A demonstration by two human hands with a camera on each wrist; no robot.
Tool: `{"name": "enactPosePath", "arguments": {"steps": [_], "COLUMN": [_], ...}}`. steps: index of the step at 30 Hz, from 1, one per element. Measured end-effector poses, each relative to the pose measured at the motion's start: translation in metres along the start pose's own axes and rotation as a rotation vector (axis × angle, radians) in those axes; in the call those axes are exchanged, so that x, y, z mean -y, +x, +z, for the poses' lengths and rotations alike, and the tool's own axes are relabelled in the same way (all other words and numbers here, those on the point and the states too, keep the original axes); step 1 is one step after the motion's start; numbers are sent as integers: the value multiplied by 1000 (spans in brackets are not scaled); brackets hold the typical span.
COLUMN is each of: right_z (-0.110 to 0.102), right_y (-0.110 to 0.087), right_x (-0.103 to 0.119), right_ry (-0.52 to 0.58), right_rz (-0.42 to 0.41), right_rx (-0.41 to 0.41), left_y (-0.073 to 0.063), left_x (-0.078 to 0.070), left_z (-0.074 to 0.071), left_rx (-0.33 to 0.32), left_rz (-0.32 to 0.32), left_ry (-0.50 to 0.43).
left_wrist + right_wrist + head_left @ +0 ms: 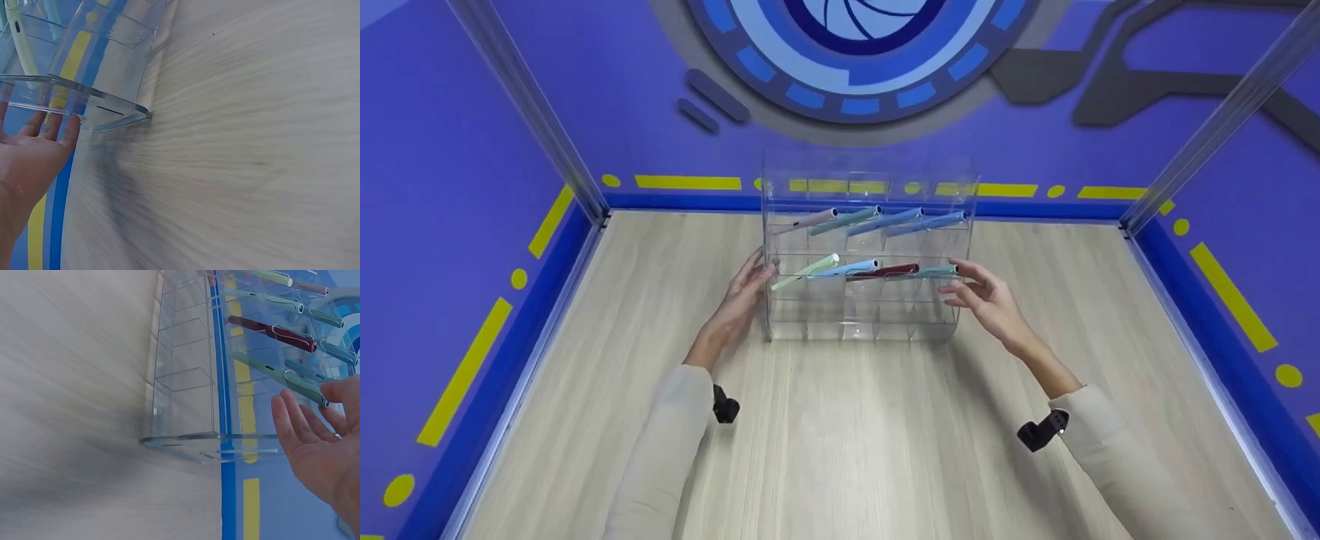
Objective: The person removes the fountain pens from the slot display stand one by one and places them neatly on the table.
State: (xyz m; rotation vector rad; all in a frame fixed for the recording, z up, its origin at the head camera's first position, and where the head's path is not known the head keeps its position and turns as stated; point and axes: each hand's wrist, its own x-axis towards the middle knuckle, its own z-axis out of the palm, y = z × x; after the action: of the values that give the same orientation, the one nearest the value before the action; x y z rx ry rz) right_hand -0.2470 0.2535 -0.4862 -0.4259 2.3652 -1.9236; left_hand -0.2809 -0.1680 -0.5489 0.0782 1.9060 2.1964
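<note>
A clear plastic rack [859, 324] with stepped compartments stands on the table. In its upper row lie a pink pen [814, 220], a green pen [847, 219] and two blue pens. Below them are a light green pen [806, 271], a light blue pen [844, 268], a dark red pen [885, 272] and a teal pen [304, 387]. My left hand [737, 300] rests its extended fingers at the rack's left side panel. At the right side, my right hand [994, 307] has its fingers loosely bent around the panel's edge, close to the teal pen's capped end.
The lower front compartments [857, 309] of the rack show no pens. Behind the rack rises a blue printed wall [682, 150], with further panels at left and right. Pale wood tabletop [847, 435] extends in front. A small black camera sits on each wrist.
</note>
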Motion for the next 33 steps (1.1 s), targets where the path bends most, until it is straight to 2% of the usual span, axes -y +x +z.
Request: {"name": "enactPosePath", "arguments": {"steps": [6,9,12,19,28,33], "right_z": [8,11,14,20,29,29], "right_y": [8,10,12,17,20,22], "right_x": [-2,-4,-6,-9,-10,-10], "right_ry": [46,80,107,164,196,207], "right_rz": [42,59,81,123,118,95], "right_rx": [1,5,16,-7,-56,-65], "left_y": [5,6,7,8,6,7], "left_x": [-4,-4,-3,-2,0,-2], "left_z": [1,2,3,4,5,3], "left_rx": [-9,-23,-38,-42,-38,-35], "left_rz": [59,68,66,53,29,37], "left_ry": [-10,-20,-34,4,47,55]}}
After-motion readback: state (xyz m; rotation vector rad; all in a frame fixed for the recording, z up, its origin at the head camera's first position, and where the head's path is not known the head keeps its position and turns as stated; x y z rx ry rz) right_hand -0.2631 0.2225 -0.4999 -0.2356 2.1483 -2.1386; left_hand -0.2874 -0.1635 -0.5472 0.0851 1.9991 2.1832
